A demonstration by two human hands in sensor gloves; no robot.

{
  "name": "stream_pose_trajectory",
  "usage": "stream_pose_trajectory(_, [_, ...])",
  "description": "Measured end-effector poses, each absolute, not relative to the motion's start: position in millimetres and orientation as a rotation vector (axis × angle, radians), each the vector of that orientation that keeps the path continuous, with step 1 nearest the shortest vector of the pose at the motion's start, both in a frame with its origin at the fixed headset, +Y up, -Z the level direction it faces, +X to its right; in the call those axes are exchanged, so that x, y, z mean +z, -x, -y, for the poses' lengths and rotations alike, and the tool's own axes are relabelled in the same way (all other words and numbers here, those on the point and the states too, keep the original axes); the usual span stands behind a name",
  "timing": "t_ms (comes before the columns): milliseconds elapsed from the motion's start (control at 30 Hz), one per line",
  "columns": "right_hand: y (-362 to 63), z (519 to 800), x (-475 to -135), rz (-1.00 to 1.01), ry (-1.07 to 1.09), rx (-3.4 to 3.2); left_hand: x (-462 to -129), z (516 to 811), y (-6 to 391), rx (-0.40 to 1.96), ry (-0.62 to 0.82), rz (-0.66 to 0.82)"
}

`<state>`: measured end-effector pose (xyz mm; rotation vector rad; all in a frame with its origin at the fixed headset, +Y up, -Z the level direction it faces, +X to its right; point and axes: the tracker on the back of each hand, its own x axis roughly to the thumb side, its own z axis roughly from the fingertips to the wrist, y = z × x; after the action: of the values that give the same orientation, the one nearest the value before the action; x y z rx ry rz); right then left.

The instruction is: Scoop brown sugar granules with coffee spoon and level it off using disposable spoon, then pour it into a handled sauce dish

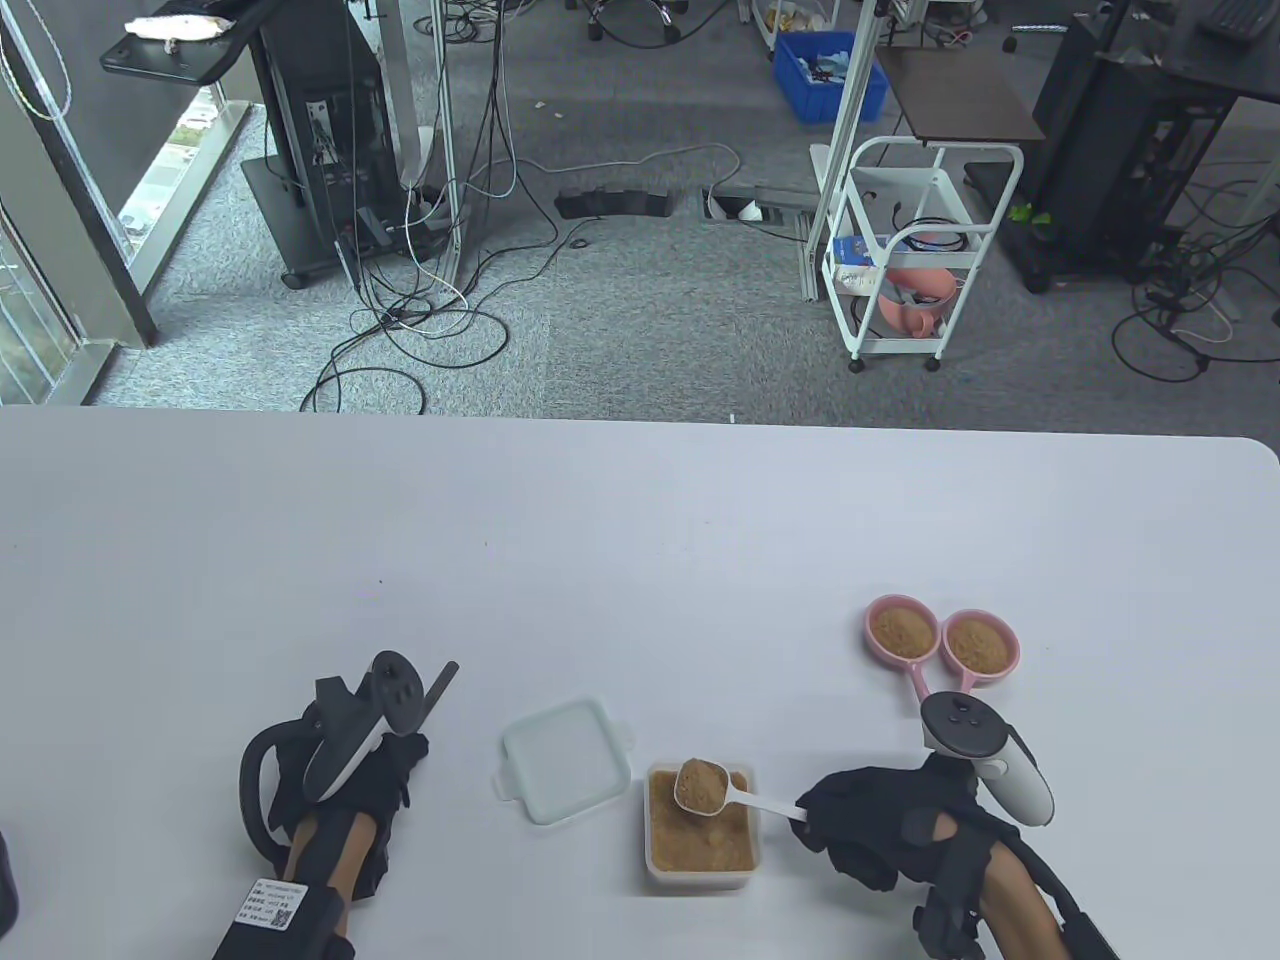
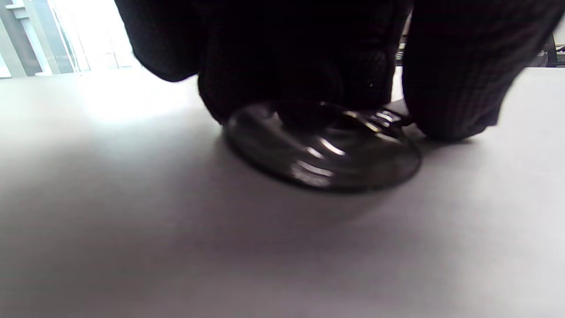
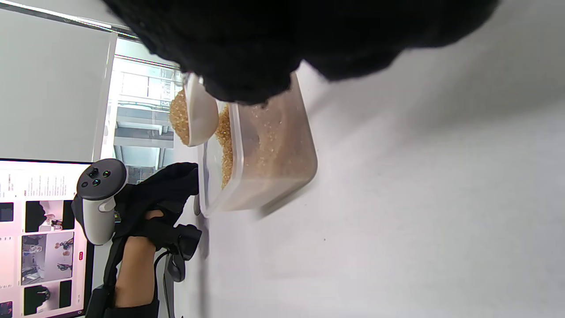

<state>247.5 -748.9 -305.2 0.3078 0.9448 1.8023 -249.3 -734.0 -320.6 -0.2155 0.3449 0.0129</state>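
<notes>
My right hand (image 1: 815,810) pinches the handle of a white coffee spoon (image 1: 702,786), heaped with brown sugar, just above the open sugar container (image 1: 700,872). In the right wrist view the spoon (image 3: 201,117) hovers over the container (image 3: 273,150). My left hand (image 1: 408,748) rests on the table at the left, fingers curled over a black disposable spoon whose handle (image 1: 440,688) sticks out beyond them. The left wrist view shows that spoon's bowl (image 2: 326,154) lying on the table under my fingers (image 2: 454,88). The pink handled sauce dish (image 1: 925,690) lies far right, both cups holding sugar.
The container's white lid (image 1: 565,760) lies on the table between my hands, just left of the container. The table's far edge (image 1: 640,425) borders a floor with cables and a white cart. A dark object (image 1: 5,880) sits at the left edge.
</notes>
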Motion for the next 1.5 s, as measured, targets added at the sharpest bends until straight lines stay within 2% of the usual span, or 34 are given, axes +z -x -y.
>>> stream_pose_trajectory(500, [-247.2,749.6,-304.8,-0.959,-0.311,1.805,-321.3,732.9,241.3,-0.026,0.214,-0.279])
stream_pose_trajectory(700, [-247.0,749.8,-304.9,-0.965,-0.311,1.799,-316.0,714.7,229.5,0.042,0.131,-0.205])
stream_pose_trajectory(867, [-247.0,749.9,-304.8,-0.967,-0.307,1.796,-299.7,687.1,200.7,0.142,-0.029,-0.061])
stream_pose_trajectory(1000, [-246.7,749.9,-304.6,-0.972,-0.308,1.789,-278.1,669.8,159.6,0.206,-0.107,0.119])
stream_pose_trajectory(1267, [-246.0,750.3,-304.0,-0.985,-0.309,1.774,-235.6,669.8,81.6,0.171,-0.112,0.451])
stream_pose_trajectory(1500, [-245.5,750.4,-303.8,-0.992,-0.314,1.754,-229.6,683.9,63.3,0.101,-0.033,0.533])
